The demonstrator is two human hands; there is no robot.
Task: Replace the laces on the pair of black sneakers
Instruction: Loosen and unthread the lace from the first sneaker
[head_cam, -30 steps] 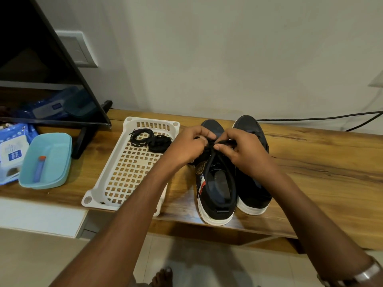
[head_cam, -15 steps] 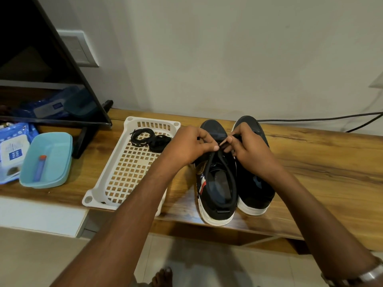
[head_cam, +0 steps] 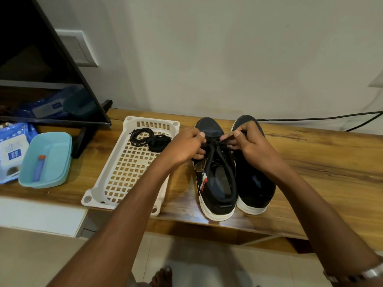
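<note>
Bench: wooden shelf [head_cam: 323, 162] against a plain wall, shoes parked at the front edge so the eyelets face the person.
Sneakers: pair side by side, touching; left sneaker [head_cam: 215, 183] is the one in hand, right sneaker [head_cam: 255, 183] waits.
Left hand [head_cam: 184, 148]: fingers curled, pinching the lace [head_cam: 214, 142] near the tongue.
Right hand [head_cam: 250, 146]: thumb and forefinger pinch the other strand (pulling apart, likely undoing it).
Spare laces [head_cam: 150, 138]: coiled in the white basket [head_cam: 124, 172], within reach for the swap.
</note>
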